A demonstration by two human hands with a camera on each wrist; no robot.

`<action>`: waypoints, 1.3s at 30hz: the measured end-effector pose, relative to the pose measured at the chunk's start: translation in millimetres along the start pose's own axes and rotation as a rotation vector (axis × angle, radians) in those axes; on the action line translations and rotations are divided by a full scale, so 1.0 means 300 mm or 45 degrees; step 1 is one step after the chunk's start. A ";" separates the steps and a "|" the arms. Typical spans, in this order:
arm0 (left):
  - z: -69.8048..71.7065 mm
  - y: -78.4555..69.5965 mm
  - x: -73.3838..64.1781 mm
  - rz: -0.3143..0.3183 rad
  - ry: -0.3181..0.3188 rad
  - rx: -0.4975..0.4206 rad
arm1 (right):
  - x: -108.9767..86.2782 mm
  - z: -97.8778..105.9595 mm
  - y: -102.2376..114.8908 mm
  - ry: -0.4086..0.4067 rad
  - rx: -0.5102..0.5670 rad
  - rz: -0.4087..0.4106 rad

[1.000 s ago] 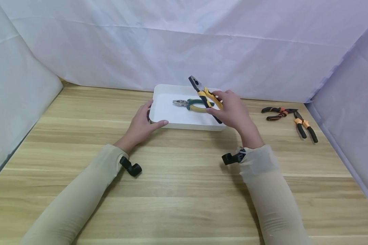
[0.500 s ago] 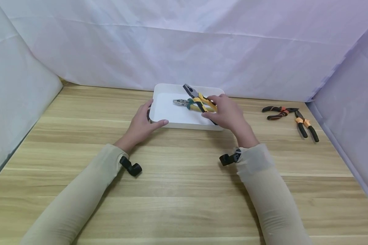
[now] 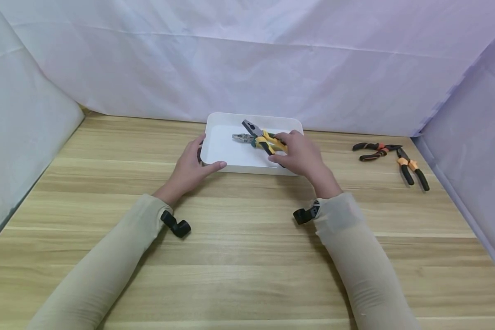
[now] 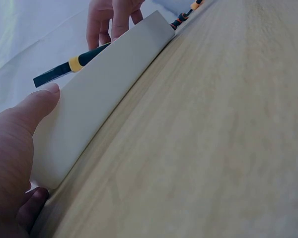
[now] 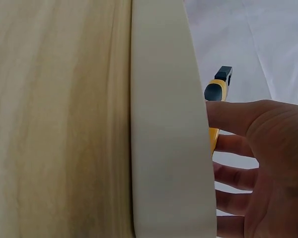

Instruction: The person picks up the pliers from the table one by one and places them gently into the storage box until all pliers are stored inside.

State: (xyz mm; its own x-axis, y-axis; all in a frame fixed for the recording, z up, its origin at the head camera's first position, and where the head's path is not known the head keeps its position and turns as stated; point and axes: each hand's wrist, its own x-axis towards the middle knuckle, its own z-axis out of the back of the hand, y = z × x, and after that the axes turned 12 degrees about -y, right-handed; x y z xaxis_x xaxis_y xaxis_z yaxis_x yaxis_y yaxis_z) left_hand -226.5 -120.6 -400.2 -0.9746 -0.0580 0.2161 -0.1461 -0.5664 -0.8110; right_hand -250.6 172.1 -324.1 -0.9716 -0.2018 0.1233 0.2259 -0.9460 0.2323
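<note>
The right hand [image 3: 299, 153] grips the yellow pliers [image 3: 261, 137] by the handles, fingers curled round them, and holds them low over the white tray [image 3: 214, 120], steel nose pointing toward the tray's far left corner. The tool lies across the green pliers [image 3: 244, 138] resting on the tray floor; whether the two touch cannot be told. The left hand [image 3: 189, 167] holds the tray's near left corner, thumb along the near wall and fingers round the left end, a hold that appears to steady the tray. The tray sits at the tabletop's far edge, middle. Two more pliers, one red-handled [image 3: 371, 152] and one orange-banded [image 3: 411, 169], lie just beside each other near the far right corner, well apart from the tray.
</note>
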 end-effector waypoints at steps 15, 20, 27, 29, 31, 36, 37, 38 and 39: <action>0.001 -0.007 -0.002 0.004 0.005 0.016 | 0.006 -0.025 -0.022 0.029 -0.019 0.013; 0.001 -0.006 -0.002 -0.002 0.000 0.012 | 0.010 -0.028 -0.022 0.051 -0.028 0.027; 0.000 -0.007 -0.002 -0.001 0.001 0.010 | 0.015 -0.032 -0.012 0.088 -0.050 0.047; 0.000 -0.007 -0.003 -0.003 0.005 0.008 | 0.016 -0.034 -0.010 0.098 -0.061 0.052; -0.001 -0.007 -0.003 -0.003 0.007 0.006 | 0.017 -0.038 -0.008 0.110 -0.074 0.062; -0.002 -0.006 -0.003 0.004 0.009 0.021 | 0.019 -0.050 -0.010 0.125 -0.047 0.098; -0.002 -0.007 -0.002 0.005 0.009 0.023 | 0.020 -0.051 -0.011 0.115 -0.010 0.096; -0.002 -0.007 -0.001 0.003 0.008 0.027 | 0.021 -0.052 -0.012 0.103 0.030 0.092; -0.001 -0.008 0.000 0.001 0.008 0.029 | 0.022 -0.053 -0.012 0.092 0.067 0.087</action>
State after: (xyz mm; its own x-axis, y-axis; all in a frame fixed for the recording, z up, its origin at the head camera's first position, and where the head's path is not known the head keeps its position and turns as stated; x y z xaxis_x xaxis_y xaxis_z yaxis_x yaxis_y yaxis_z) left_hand -226.1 -118.9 -398.5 -0.9757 -0.0535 0.2124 -0.1417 -0.5852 -0.7984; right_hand -258.9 170.3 -339.5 -0.9560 -0.2845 0.0713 0.2930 -0.9153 0.2763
